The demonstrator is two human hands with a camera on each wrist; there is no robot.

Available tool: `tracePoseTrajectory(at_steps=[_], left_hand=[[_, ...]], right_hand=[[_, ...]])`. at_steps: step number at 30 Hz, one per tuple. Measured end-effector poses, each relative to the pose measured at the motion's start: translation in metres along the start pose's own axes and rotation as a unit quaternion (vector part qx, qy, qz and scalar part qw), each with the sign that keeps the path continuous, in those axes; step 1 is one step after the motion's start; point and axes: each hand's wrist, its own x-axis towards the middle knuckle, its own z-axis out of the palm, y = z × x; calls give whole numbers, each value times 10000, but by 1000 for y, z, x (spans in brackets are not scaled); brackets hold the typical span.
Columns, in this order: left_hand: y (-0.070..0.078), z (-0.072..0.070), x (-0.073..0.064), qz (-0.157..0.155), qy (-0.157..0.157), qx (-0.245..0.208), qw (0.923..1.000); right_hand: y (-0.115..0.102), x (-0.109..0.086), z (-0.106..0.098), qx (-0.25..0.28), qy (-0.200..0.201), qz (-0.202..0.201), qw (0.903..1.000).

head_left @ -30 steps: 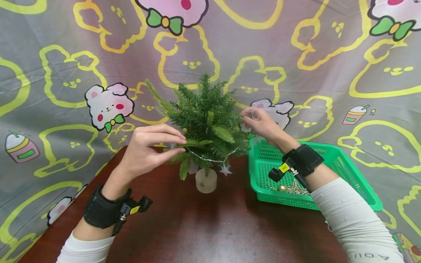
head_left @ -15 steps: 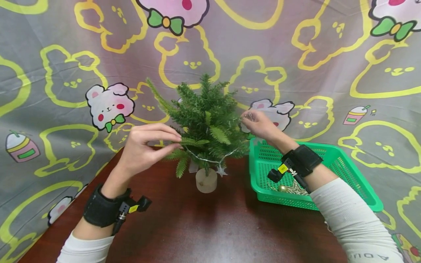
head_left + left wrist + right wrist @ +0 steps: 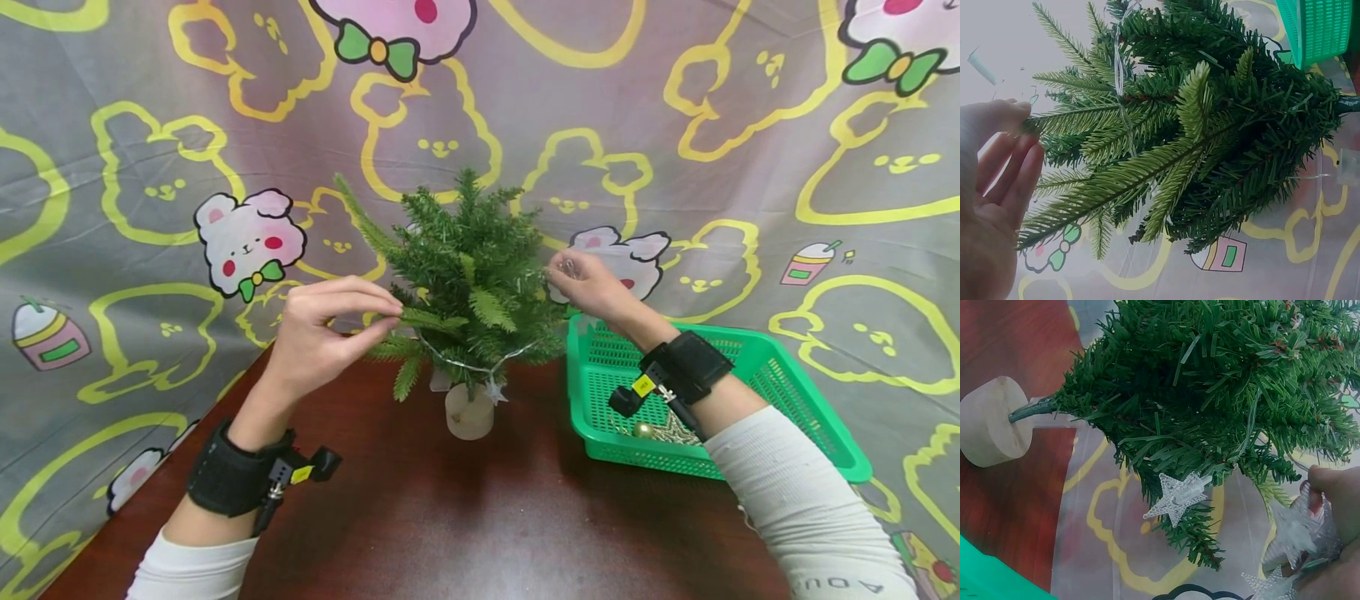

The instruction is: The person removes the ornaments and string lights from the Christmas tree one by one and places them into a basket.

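A small artificial Christmas tree [image 3: 480,242] stands upright on its round wooden base [image 3: 470,412]. My left hand [image 3: 322,342] pinches the tip of a branch on the left between thumb and fingers; the left wrist view shows this branch tip [image 3: 1060,115] too. My right hand [image 3: 596,287], at the tree's right side, holds a bunch of clear star lights [image 3: 1297,534]. Their thin wire [image 3: 476,367] runs round the lower branches, and one star [image 3: 495,392] hangs in front of the trunk. Another star [image 3: 1177,498] dangles on the right side. The wire behind the tree is hidden.
On the right of the brown table [image 3: 525,517] is a green plastic basket [image 3: 645,458], partly under my right forearm. It contains a gold bauble [image 3: 642,430] and a gold glitter star [image 3: 675,432]. A patterned cloth [image 3: 315,50] hangs close behind.
My left hand has moved a little left with the branch tip, and the tree's front branches and hanging star have swung left with it. My right hand has barely moved.
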Motion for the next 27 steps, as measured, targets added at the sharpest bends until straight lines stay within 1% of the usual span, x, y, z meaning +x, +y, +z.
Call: tracePoseTrajectory(at_steps=[6, 10, 13, 17, 22, 27], left_hand=[[-3, -2, -1, -67, 111, 80, 9999], [-4, -3, -1, -95, 160, 76, 9998], [-5, -4, -2, -106, 192, 96, 9997], [-9, -5, -2, -123, 248, 123, 9995], [-13, -6, -4, -215, 316, 9, 9993], [-17, -7, -8, -394, 447, -135, 9981]], right_hand=[[1, -1, -3, -77, 32, -303, 9995], [1, -2, -4, -41, 96, -320, 9994], [0, -2, -4, 35, 107, -222, 9997], [-1, -2, -6, -12, 120, -32, 9999], [-1, -2, -10, -64, 191, 195, 9996], [0, -3, -11, 12, 194, 200, 9996]])
